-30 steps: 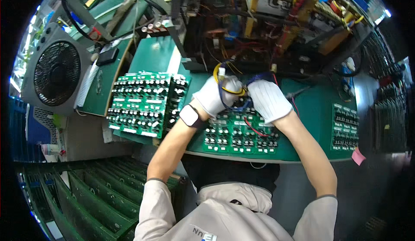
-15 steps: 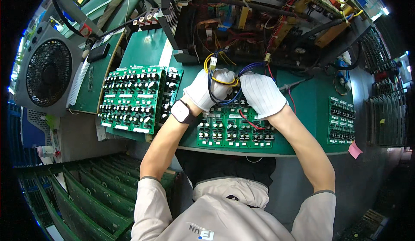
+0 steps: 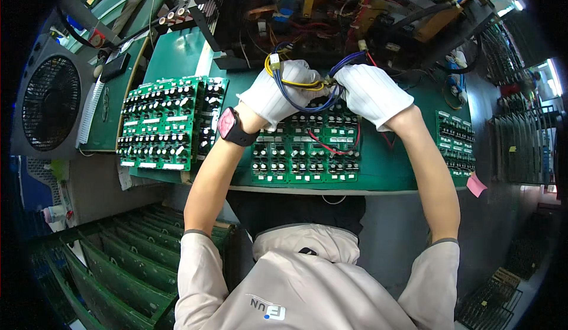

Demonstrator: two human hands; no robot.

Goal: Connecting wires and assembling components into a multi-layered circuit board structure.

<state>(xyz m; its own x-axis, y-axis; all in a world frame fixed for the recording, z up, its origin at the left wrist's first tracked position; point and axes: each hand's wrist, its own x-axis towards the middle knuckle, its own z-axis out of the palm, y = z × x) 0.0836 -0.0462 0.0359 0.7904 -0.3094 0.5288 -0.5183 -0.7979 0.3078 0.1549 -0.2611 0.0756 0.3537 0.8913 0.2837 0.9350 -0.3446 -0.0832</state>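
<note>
Both of my hands wear white striped gloves and meet over the workbench (image 3: 390, 164). My left hand (image 3: 279, 96) is closed around a looped bundle of yellow and dark blue wires (image 3: 310, 106). A pale plug (image 3: 274, 61) stands up from those wires beside the knuckles. My right hand (image 3: 374, 96) pinches the same bundle close to the left fingertips, where the wires come together; the fingertips are partly hidden. Below the hands a green circuit board panel (image 3: 305, 167) with many small parts lies flat, and a red wire (image 3: 331, 151) curves across it.
An opened machine (image 3: 319, 19) full of cables stands behind my hands. Stacked board panels (image 3: 155, 126) sit at the left, another panel (image 3: 454, 144) at the right. A fan (image 3: 50, 102) is at far left, a green slotted rack (image 3: 130, 253) at lower left.
The whole view has shifted, so bench and boards appear higher and further left. My hands stay on the wires; the red wire over the panel now bends in a wider curve.
</note>
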